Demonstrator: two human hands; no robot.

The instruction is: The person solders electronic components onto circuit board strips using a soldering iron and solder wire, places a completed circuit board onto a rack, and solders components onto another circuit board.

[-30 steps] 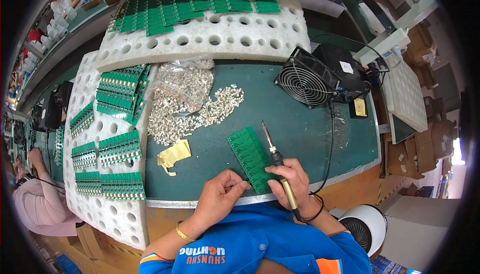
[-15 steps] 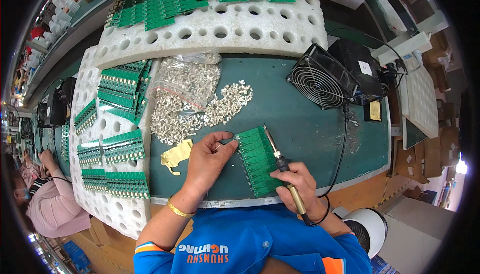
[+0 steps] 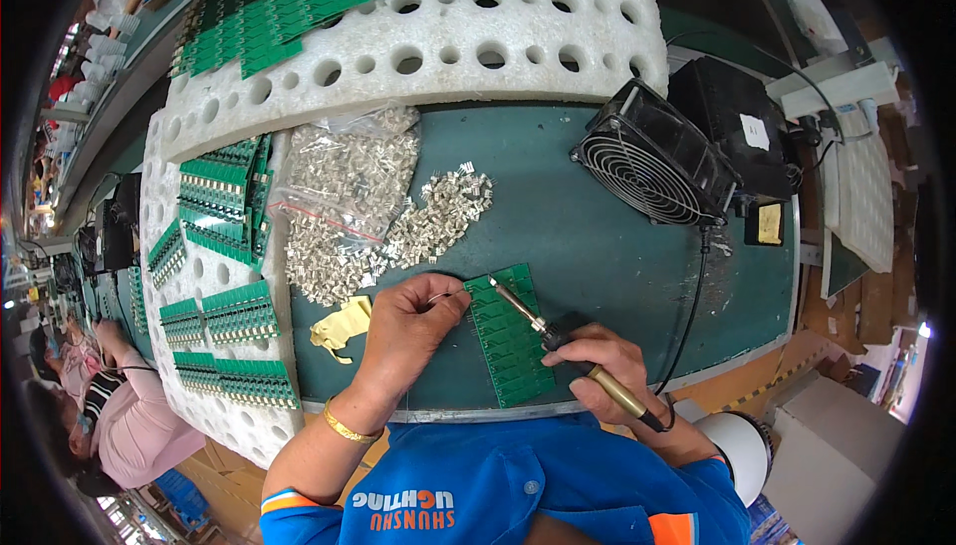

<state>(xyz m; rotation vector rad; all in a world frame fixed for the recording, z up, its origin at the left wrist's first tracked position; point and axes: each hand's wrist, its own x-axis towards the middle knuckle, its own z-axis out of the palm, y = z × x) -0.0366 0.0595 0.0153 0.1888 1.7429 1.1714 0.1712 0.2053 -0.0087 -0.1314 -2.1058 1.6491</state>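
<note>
My left hand (image 3: 406, 331) pinches a thin wire (image 3: 443, 294) at the upper left corner of a green circuit board (image 3: 508, 361) on the bench. My right hand (image 3: 602, 361) grips a soldering iron (image 3: 622, 396), its tip angled down over the board's top end, near my left fingertips. Beyond them are a pile of small silvery components (image 3: 443, 212) and a clear bag (image 3: 349, 157) of similar pieces. A crumpled yellow scrap (image 3: 341, 331) lies left of my left hand.
Perforated white foam blocks (image 3: 443, 82) at the back and left carry rows of boards (image 3: 239, 311). A black fan (image 3: 642, 162) and black box (image 3: 742, 122) stand back right on the green bench (image 3: 727, 296). Other people in pink (image 3: 139, 416) work at far left.
My left hand has risen to the board's upper left end with the wire. The iron's tip has swung left over the board's top, and the board has shifted slightly.
</note>
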